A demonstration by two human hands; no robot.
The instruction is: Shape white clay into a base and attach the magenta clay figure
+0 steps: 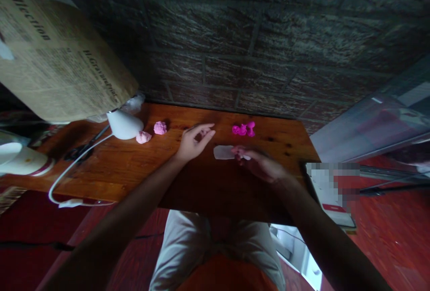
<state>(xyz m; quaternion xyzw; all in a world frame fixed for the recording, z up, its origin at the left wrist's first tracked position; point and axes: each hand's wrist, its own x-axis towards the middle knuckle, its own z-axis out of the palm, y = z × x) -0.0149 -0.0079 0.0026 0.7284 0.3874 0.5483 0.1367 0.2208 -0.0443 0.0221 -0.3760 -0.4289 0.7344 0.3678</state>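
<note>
My left hand [195, 141] rests on the wooden table [134, 170], its fingers loosely curled and apart, nothing in them. My right hand [258, 163] is pinched on the right end of a pale, flat piece of clay or plastic [223, 152] lying on the table between the two hands. A bright magenta clay figure [244, 129] lies just beyond my right hand. Two pale pink clay lumps [160, 127] [143, 137] sit to the left of my left hand.
A white lamp base [124, 124] with a cable [72, 165] stands left, under a tan printed shade [57, 62]. Scissors [79, 149] lie by it. A white pot [20, 158] is far left. A book [331, 197] lies at the right edge. A dark brick wall backs the table.
</note>
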